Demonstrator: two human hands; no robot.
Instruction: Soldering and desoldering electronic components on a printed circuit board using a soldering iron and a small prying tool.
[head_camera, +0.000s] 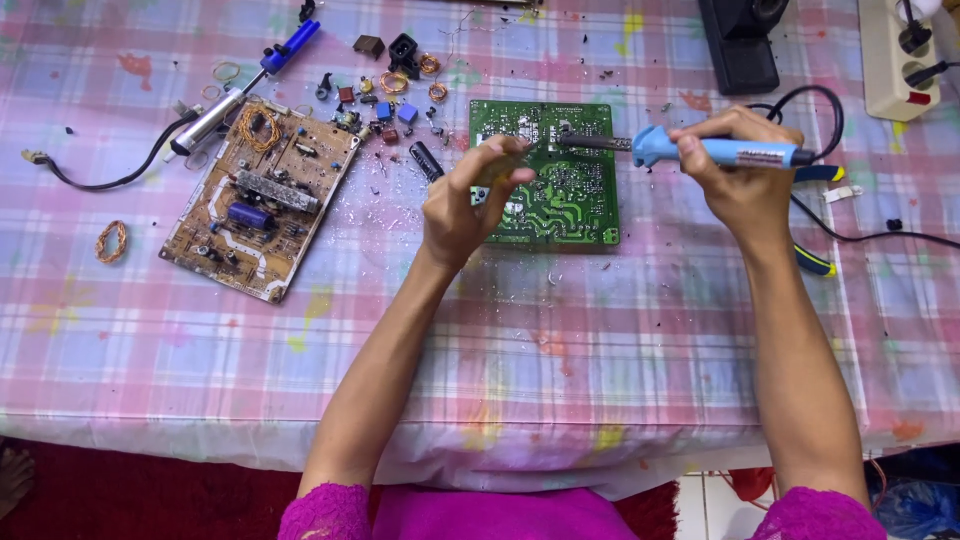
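Observation:
A green circuit board (560, 195) lies solder side up on the checked tablecloth. My right hand (735, 170) grips a blue soldering iron (700, 152), its metal tip pointing left over the board's upper part. My left hand (470, 200) hovers over the board's left edge, fingers pinched on a small yellowish piece that I cannot make out, close to the iron's tip.
A brown circuit board (265, 200) with parts lies to the left. Loose components and copper coils (395, 80) are scattered behind it, beside a blue desoldering pump (245, 85). A white power strip (895, 55) and a black device (740, 40) sit at the back right. Pliers (825, 262) lie under my right wrist.

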